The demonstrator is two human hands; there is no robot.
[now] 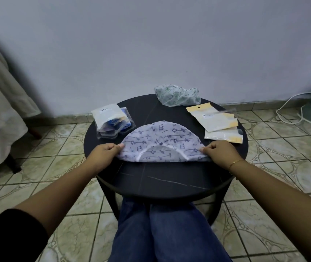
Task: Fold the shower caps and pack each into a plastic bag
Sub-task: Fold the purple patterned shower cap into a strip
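Head view: jeans-clad knees (162, 233) sit nearest, under the round black bench (162, 178). On it both hands pinch the folded music-note shower cap (162, 144), left hand (104, 153) at its left corner, right hand (218, 151) at its right; its straight edge runs left-right, dome pointing far. Beyond lie packed bags (113, 121) left, empty plastic bags (219, 122) right, and a crumpled green-print cap (177, 95) farthest.

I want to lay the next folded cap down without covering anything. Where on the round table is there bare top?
The widest bare strip lies between the music-note cap and the table near edge. A smaller patch sits behind that cap, between the filled bags and the empty bags. Far right is crowded: the green-print cap nearly meets the empty bags.
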